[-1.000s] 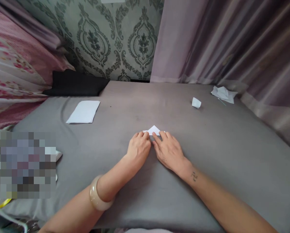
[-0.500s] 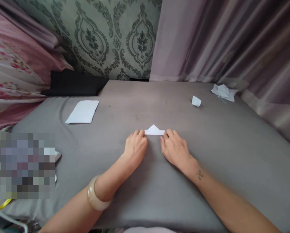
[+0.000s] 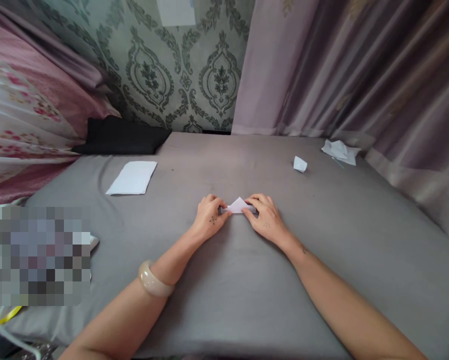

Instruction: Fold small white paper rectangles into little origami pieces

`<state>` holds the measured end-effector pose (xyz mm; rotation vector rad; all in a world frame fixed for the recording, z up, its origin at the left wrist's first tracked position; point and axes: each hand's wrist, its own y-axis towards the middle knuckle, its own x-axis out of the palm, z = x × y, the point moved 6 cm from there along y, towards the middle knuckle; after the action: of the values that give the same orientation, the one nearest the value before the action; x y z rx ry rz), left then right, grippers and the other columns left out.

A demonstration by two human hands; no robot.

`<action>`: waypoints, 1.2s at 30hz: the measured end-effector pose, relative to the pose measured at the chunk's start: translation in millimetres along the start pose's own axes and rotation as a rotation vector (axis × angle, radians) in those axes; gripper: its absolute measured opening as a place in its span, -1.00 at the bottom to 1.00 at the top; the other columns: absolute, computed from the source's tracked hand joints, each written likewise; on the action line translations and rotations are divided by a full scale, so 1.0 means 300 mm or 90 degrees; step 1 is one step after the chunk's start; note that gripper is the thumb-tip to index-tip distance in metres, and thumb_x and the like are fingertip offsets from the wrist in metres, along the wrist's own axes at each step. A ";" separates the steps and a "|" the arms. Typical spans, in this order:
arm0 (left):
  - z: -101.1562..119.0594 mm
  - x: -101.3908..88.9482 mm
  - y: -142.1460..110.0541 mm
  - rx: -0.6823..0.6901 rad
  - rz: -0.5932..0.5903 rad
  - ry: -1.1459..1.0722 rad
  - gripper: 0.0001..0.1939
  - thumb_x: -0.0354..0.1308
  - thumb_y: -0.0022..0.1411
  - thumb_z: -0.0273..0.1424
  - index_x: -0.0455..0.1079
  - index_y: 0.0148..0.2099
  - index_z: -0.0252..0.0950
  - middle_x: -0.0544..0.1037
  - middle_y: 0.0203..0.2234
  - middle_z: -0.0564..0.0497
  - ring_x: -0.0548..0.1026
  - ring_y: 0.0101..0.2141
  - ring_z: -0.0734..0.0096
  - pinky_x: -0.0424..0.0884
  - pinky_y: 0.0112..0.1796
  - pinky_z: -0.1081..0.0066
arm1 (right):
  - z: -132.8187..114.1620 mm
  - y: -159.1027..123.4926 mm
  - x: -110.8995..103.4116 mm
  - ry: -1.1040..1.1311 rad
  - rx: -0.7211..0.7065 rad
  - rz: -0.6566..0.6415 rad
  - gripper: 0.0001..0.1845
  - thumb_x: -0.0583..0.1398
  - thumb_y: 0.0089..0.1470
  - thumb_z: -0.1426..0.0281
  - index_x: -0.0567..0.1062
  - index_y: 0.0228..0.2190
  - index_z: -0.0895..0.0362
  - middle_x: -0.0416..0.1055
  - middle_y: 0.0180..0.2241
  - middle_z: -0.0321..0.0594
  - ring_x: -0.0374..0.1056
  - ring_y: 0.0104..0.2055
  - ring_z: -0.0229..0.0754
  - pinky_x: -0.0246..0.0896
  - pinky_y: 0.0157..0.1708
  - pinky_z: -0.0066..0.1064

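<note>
Between both hands (image 3: 209, 217) (image 3: 266, 217), folded white paper (image 3: 239, 206)

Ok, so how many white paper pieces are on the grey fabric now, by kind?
Folded white paper triangle: 1
Flat rectangular white paper: 1
Small folded white paper scrap: 1
Crumpled white paper bunch: 1 (its sheets can't be counted)
Total: 4

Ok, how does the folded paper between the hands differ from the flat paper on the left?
The folded paper is small with a peaked top, while the flat paper is larger and rectangular. The folded paper is held between the left hand and right hand, while the flat paper lies untouched. Both are white and above the grey cloth.
</note>
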<state>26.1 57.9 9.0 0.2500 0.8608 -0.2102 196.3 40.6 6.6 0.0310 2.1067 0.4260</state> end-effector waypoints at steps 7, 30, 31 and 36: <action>0.025 -0.024 0.001 0.000 0.016 -0.267 -0.90 0.15 0.12 -0.36 0.39 -0.33 -0.29 0.46 -0.44 0.05 0.37 -0.38 0.44 0.28 -0.31 0.43 | 0.023 0.004 -0.014 0.214 0.033 0.014 -0.86 0.22 0.01 0.33 0.53 -0.34 0.09 0.47 -0.24 -0.20 0.35 -0.19 -0.16 0.23 -0.15 -0.27; 0.066 -0.004 -0.029 -0.133 0.090 -0.721 -0.82 0.31 0.01 -0.29 0.57 -0.35 -0.29 0.59 -0.43 0.01 0.47 -0.40 0.43 0.37 -0.28 0.43 | -0.143 -0.063 -0.109 0.276 0.027 0.257 -0.88 0.13 0.14 0.34 0.38 -0.26 0.08 0.39 -0.28 -0.21 0.33 -0.24 -0.19 0.28 -0.20 -0.31; 0.068 0.000 -0.030 -0.131 0.086 -0.724 -0.82 0.31 0.01 -0.29 0.57 -0.35 -0.29 0.60 -0.42 0.00 0.48 -0.39 0.42 0.38 -0.27 0.42 | -0.147 -0.063 -0.110 0.272 0.018 0.258 -0.90 0.13 0.14 0.34 0.38 -0.26 0.07 0.38 -0.29 -0.21 0.32 -0.24 -0.20 0.28 -0.20 -0.31; 0.077 0.011 -0.036 -0.111 0.077 -0.708 -0.84 0.32 0.01 -0.31 0.57 -0.35 -0.28 0.61 -0.43 0.01 0.50 -0.38 0.42 0.39 -0.27 0.44 | -0.169 -0.063 -0.112 0.260 -0.012 0.257 -0.95 0.11 0.17 0.39 0.37 -0.29 0.05 0.38 -0.31 -0.24 0.31 -0.27 -0.22 0.27 -0.22 -0.33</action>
<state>41.7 40.3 19.4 -0.0030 -0.2413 -0.1273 175.5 1.8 52.8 0.3940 2.5022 0.7419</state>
